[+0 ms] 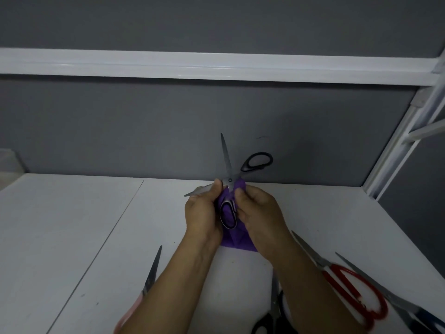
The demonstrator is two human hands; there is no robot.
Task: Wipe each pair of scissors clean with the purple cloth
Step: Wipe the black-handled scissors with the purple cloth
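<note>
Left hand [203,210] grips open black scissors [230,180] at 12 o'clock, right hand [261,213] pinches purple cloth [237,242] onto them. Mid-wipe imo; red scissors [327,273] at 4, pink scissors [148,282] at 7, unclear if done.

Dim, flat lighting; soft focus, with wide-angle bending at edges.

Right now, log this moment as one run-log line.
step: wiping black-handled scissors | blades: open | left hand: grips near pivot | right hand: pinches purple cloth | table: red-handled scissors
</note>
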